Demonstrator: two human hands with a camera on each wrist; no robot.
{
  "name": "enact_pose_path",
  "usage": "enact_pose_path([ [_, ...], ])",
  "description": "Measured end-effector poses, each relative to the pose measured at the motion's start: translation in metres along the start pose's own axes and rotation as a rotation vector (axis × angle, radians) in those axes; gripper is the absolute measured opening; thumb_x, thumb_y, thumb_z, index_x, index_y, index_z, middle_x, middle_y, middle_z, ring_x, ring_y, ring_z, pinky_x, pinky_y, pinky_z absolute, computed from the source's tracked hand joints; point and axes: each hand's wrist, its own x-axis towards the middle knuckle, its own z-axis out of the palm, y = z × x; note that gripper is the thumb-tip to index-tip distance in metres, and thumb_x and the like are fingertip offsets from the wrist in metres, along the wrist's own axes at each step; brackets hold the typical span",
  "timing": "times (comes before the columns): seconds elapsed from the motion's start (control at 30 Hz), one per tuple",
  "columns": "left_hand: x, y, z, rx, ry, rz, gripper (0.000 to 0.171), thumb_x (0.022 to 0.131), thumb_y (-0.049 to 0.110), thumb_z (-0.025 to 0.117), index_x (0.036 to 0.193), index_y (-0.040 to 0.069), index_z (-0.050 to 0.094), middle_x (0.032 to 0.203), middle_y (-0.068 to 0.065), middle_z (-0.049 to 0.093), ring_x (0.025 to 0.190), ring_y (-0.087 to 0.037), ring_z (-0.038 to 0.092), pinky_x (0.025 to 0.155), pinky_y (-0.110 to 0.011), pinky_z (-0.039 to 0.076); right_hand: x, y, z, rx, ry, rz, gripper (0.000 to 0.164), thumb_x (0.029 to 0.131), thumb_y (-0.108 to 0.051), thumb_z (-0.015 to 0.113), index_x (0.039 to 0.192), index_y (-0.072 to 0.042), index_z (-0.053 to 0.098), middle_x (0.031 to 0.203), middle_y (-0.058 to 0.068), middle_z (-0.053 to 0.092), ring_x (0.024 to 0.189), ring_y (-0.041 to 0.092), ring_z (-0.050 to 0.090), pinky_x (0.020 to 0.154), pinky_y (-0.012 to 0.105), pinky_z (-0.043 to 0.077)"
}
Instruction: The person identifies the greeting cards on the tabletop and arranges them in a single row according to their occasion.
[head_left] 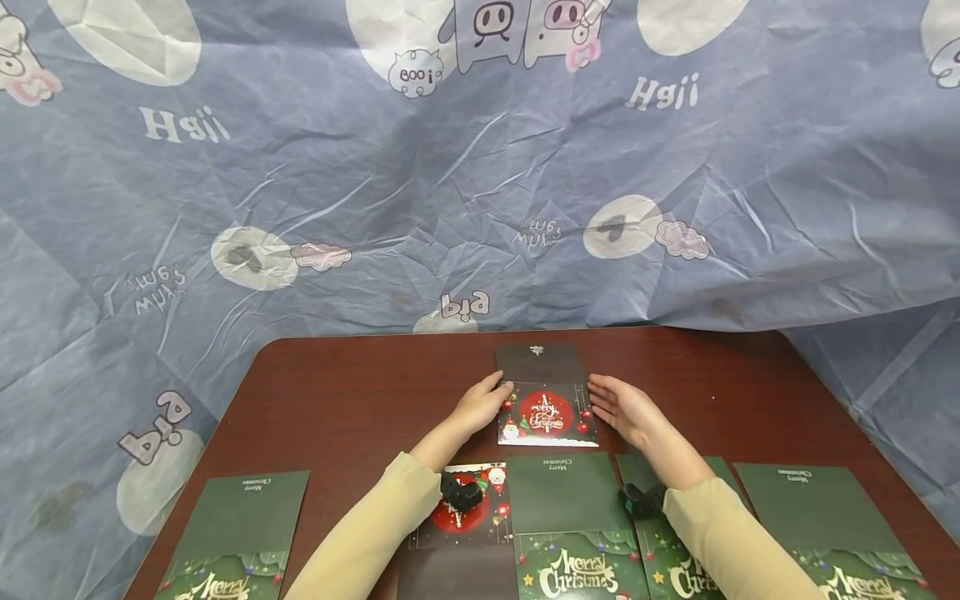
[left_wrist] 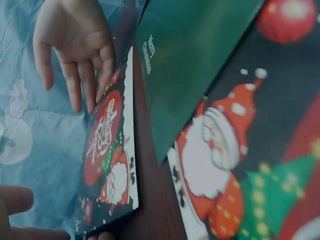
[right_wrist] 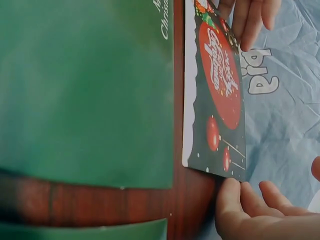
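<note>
A black Christmas card (head_left: 517,433) with a red circle, a Santa and hanging red baubles lies unfolded on the table, its plain dark half (head_left: 517,367) farther back. My left hand (head_left: 480,406) is at the card's left edge, fingertips right at its upper corner. At the right edge my right hand (head_left: 626,410) has its fingers extended, their tips close against the border. Both hands flank the card (left_wrist: 102,135) in the left wrist view. In the right wrist view, fingertips of the right hand (right_wrist: 260,212) meet the card's near corner.
Green Merry Christmas cards (head_left: 566,500) lie unfolded along the front of the brown table (head_left: 360,392), with one more at the left (head_left: 240,517). Another black card (head_left: 457,571) lies beneath the left forearm. A blue patterned cloth (head_left: 450,192) hangs behind the table.
</note>
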Motion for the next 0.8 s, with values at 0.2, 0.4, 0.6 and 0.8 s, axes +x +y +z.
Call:
enact_pose_path([
  [0.2,0.004,0.010,0.003,-0.077,-0.101,-0.011,0.069,0.099,0.043,0.037,0.150,0.004,0.012,0.153,-0.016,0.018,0.140,-0.032,0.013,0.111,-0.052,0.014,0.005,-0.002,-0.001,-0.011,-0.004,-0.008,0.057,0.102,-0.022,0.032,0.148,0.005,0.009,0.154,0.021,0.006,0.140,0.035,0.009,0.113,0.042,0.014],
  [0.4,0.011,0.013,0.009,-0.024,-0.144,0.009,0.072,0.099,0.045,0.033,0.150,0.004,0.003,0.155,-0.019,0.001,0.141,-0.034,-0.005,0.109,-0.056,-0.003,0.012,-0.005,-0.002,0.002,-0.032,-0.016,0.056,0.103,-0.021,0.029,0.148,0.003,0.005,0.155,0.018,-0.003,0.141,0.032,0.001,0.114,0.040,0.006],
  [0.6,0.013,0.006,0.012,-0.003,-0.135,0.024,0.077,0.097,0.049,0.034,0.150,0.003,0.001,0.154,-0.020,-0.002,0.141,-0.031,-0.010,0.111,-0.052,-0.007,0.015,-0.004,-0.001,0.010,-0.009,-0.029,0.057,0.102,-0.020,0.031,0.148,0.005,0.006,0.155,0.016,-0.004,0.142,0.030,-0.003,0.114,0.039,0.002],
  [0.8,-0.002,-0.004,-0.003,-0.093,-0.075,0.023,0.076,0.097,0.047,0.039,0.151,0.006,0.005,0.156,-0.014,0.003,0.142,-0.031,0.001,0.111,-0.055,0.007,-0.007,-0.004,-0.001,-0.052,0.011,-0.067,0.059,0.102,-0.020,0.034,0.148,0.005,0.007,0.156,0.015,-0.002,0.141,0.031,-0.003,0.114,0.043,0.003],
])
